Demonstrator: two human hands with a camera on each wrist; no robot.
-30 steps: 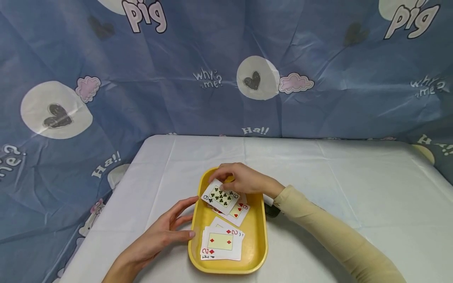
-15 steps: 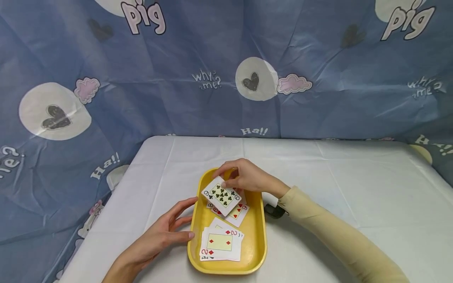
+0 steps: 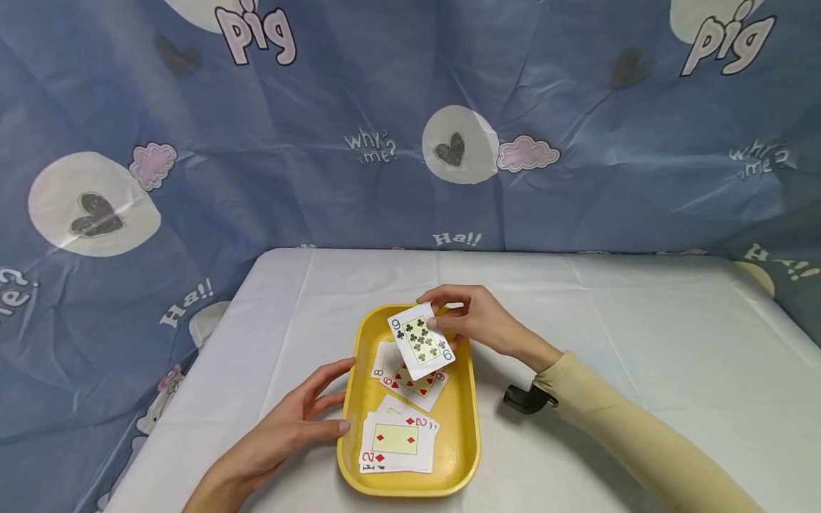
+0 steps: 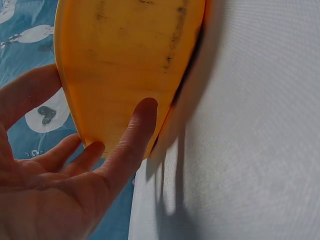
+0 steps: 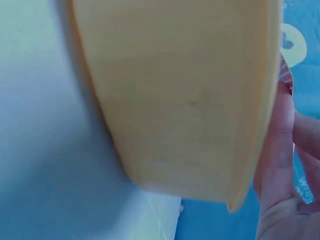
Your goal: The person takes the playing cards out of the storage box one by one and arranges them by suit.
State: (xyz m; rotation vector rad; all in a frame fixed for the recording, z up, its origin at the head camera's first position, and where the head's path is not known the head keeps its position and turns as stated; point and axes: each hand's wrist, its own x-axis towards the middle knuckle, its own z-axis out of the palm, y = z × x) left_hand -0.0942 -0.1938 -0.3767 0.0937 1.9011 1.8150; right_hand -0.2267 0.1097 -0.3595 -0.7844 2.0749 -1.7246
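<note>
My right hand (image 3: 484, 320) pinches a playing card (image 3: 417, 349) with black clubs between thumb and fingers, tilted above the far half of a yellow tray (image 3: 472, 456). Under it lie a heart card (image 3: 426, 397) and a card marked 8 (image 3: 381, 362), partly covered. A small pile topped by the two of diamonds (image 3: 394, 439) sits in the near half. At the tray's left side, my left hand (image 3: 298, 417) has its fingers spread, touching the wall. In the right wrist view, the patterned red back of a card (image 5: 285, 75) shows above the fingertips.
A white cloth covers the table (image 3: 577, 306). Blue printed fabric (image 3: 359, 192) hangs behind it. A black device (image 3: 527, 399) sits at the right wrist, just right of the tray.
My right hand has lifted the clubs card and drawn it right and slightly away, turning it more upright. More of the 8 and heart cards shows. The left hand stays at the tray.
</note>
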